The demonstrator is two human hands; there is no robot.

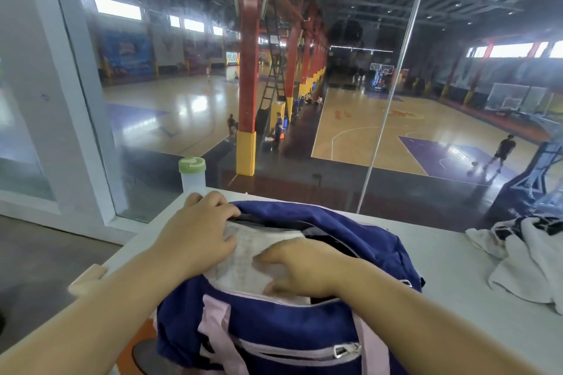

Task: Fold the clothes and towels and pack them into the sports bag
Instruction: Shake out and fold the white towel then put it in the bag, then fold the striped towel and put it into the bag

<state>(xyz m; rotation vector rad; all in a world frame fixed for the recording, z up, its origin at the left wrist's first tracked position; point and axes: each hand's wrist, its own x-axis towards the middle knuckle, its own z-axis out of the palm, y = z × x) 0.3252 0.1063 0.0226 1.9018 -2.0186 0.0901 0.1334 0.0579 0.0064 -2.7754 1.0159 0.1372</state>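
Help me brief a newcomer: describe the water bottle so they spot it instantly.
Find the white table by the big window. Beyond the navy sports bag, at the table's far left edge, stands the bottle. It alone is rigid and upright: cloudy plastic, pale green lid.

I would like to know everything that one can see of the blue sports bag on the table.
The sports bag is dark blue, of soft cloth as it looks, with pale pink straps and trim. It lies on the white table with its top opening unzipped and spread wide. A front pocket has a metal zip pull. Inside lies a folded white cloth. The left hand and the right hand both press down on it, the left fingers by the far rim.
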